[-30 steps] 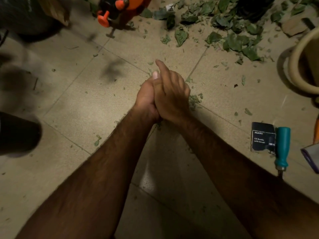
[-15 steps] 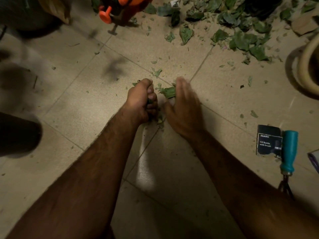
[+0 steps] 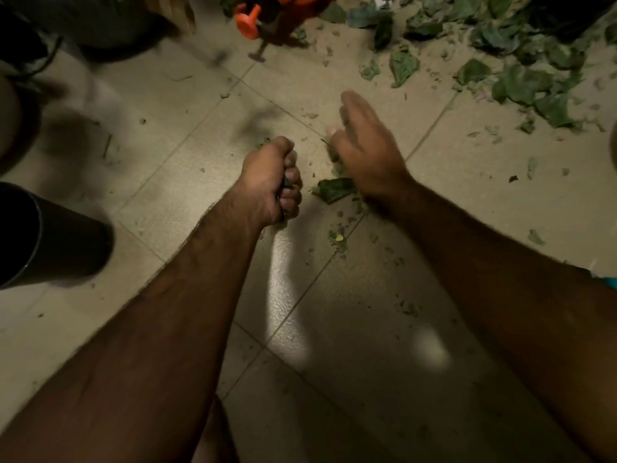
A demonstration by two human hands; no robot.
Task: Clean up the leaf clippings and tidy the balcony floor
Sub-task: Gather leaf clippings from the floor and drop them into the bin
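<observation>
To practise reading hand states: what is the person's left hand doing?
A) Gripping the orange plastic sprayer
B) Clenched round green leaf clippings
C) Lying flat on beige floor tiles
B: the left hand is a fist with green leaf clippings showing in its grip.

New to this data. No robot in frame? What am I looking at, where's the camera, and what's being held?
There is no machine here: a person works with bare hands, and every frame comes from one wide-angle camera on their head, looking down. The two forearms enter from the bottom. The left hand is a fist gripping leaf clippings; green bits show between the fingers. The right hand is open and motion-blurred, holding nothing, next to a single leaf on the tiled floor. A bigger pile of clippings lies top right. An orange plastic item is cut off at the top edge, and a black container sits at the left edge.
</observation>
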